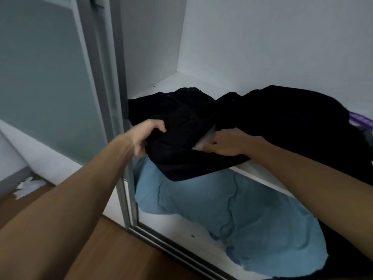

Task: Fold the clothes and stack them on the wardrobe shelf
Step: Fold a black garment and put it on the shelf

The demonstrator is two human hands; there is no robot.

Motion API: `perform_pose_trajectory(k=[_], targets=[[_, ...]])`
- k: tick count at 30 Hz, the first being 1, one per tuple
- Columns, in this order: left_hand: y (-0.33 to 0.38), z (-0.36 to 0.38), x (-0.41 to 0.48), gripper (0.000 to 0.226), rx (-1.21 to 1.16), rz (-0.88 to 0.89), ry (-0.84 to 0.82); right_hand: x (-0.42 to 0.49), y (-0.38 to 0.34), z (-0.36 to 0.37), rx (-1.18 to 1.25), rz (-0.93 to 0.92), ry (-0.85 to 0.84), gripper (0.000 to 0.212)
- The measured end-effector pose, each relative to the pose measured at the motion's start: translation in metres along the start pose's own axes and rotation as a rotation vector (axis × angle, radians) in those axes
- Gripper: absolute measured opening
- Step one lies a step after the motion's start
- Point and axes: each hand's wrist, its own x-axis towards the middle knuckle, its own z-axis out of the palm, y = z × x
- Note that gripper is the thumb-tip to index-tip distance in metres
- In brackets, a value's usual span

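Observation:
A heap of black clothes [262,118] lies crumpled on the white wardrobe shelf [171,81], with one part drooping over the shelf's front edge. My left hand [145,136] grips the left edge of that drooping black garment [181,150], fingers curled into the fabric. My right hand [228,144] lies palm down on the cloth near the shelf's front edge, fingers stretched leftward, touching a bit of white fabric [203,142] that peeks out from under the black. Below the shelf a light blue garment [232,215] lies spread on the wardrobe floor.
A grey sliding door [46,81] and its frame stand close at the left, its track running along the brown wooden floor [121,249]. Something purple [361,120] shows at the shelf's far right. White paper scraps [26,186] lie on the floor at left.

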Motion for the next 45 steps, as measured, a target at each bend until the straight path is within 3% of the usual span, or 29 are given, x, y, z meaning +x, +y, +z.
perform_pose_trajectory(k=[2,5,8,14,16,19,23,26,29,32,34,37,41,45], targets=[[-0.012,-0.007,-0.006,0.066,-0.102,-0.011,-0.132,-0.025,-0.024,0.024,0.039,-0.053,0.045,0.079],[-0.028,-0.005,-0.010,0.088,-0.227,0.012,-0.108,-0.071,-0.059,0.071,0.057,-0.226,0.104,0.064],[-0.040,0.011,-0.019,0.066,-0.338,0.116,-0.010,-0.119,-0.091,0.117,0.164,-0.363,0.034,0.053],[-0.066,0.031,-0.039,0.020,-0.330,0.163,0.121,-0.167,-0.113,0.162,0.342,-0.385,0.056,0.051],[-0.077,0.032,-0.052,0.016,-0.319,0.157,0.155,-0.178,-0.122,0.176,0.383,-0.399,0.055,0.052],[-0.088,0.031,-0.073,0.034,-0.324,0.224,0.273,-0.191,-0.134,0.196,0.420,-0.416,0.052,0.049],[-0.092,0.049,-0.105,0.047,-0.316,0.414,0.156,-0.192,-0.126,0.194,0.533,-0.230,0.035,0.033],[-0.097,0.074,-0.122,0.055,-0.169,0.551,0.042,-0.189,-0.105,0.162,0.906,0.115,0.386,0.018],[-0.109,0.093,-0.131,0.057,-0.062,0.575,-0.046,-0.199,-0.095,0.120,1.054,0.192,0.759,0.012],[-0.118,0.102,-0.137,0.054,-0.020,0.534,-0.156,-0.210,-0.110,0.093,0.762,0.083,0.709,0.067],[-0.124,0.107,-0.143,0.053,0.034,0.492,-0.241,-0.213,-0.127,0.083,0.627,0.068,0.642,0.084],[-0.129,0.107,-0.156,0.053,0.013,0.478,-0.340,-0.214,-0.150,0.077,0.829,0.089,0.631,0.083],[-0.135,0.080,-0.175,0.055,0.060,0.511,-0.425,-0.221,-0.185,0.075,0.926,0.107,0.727,0.068],[-0.162,0.022,-0.193,0.054,0.076,0.481,-0.450,-0.224,-0.218,0.078,1.060,0.342,0.851,0.050]])
